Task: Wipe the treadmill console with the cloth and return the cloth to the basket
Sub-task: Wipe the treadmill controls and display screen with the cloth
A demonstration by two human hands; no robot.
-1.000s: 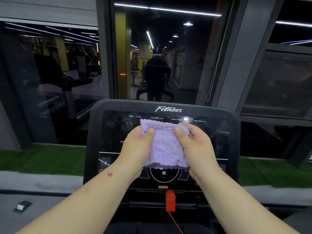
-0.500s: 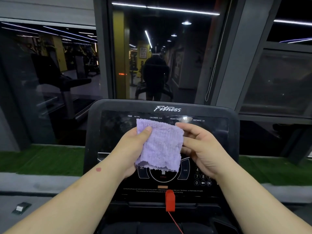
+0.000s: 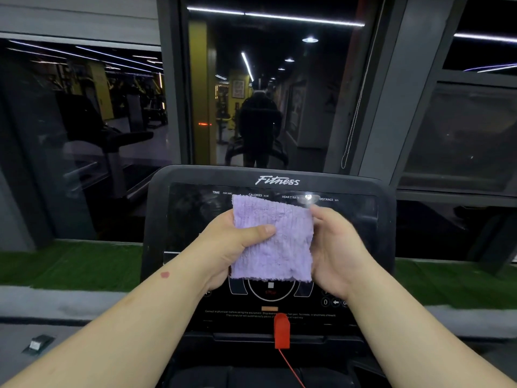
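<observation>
A folded purple cloth [image 3: 282,247] hangs in front of the middle of the black treadmill console [image 3: 190,214], which bears the word "Fitness". My left hand [image 3: 232,247] grips the cloth's left side, thumb laid across its front. My right hand [image 3: 335,247] is against the cloth's right edge, fingers behind it; whether it grips is unclear. No basket is in view.
A red safety key [image 3: 281,331] with a red cord sits at the console's lower edge. Beyond the console is a dark window [image 3: 265,93] reflecting a person and the gym. A green turf strip [image 3: 70,264] runs along the window base. A small grey object [image 3: 37,344] lies at lower left.
My left thumb has slid from the cloth's top corner to across its front. My right hand, open beside the cloth half a second ago, now meets its right edge. The cloth hangs flatter.
</observation>
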